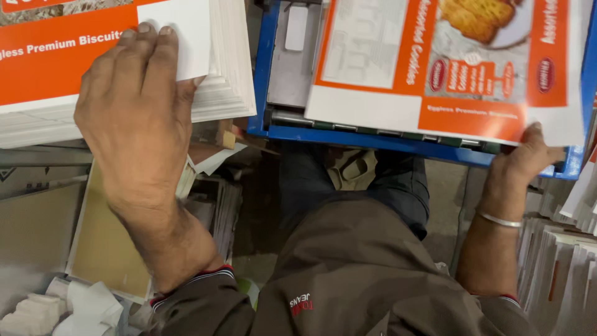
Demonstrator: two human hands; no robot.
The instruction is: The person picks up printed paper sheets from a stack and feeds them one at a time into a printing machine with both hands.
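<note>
- Showing a sheet-feeding step partly done: one printed orange-and-white carton sheet (448,68) already lies on the blue machine bed (264,74).
- Left hand (134,115), fingers pressed together, lies flat on the stack of unfed sheets (224,81), fingertips on the top sheet's white panel; nothing is pinched.
- Right hand (525,158) grips the laid sheet's near right corner at the bed's edge.
- Judged remaining: most of the stack.

The person wears a brownish-grey long-sleeved jacket with ribbed cuffs striped in red, white and dark blue, small red and white embroidered lettering on its front, dark blue trousers, and a thin silver metal bangle (500,220) on the right wrist.
</note>
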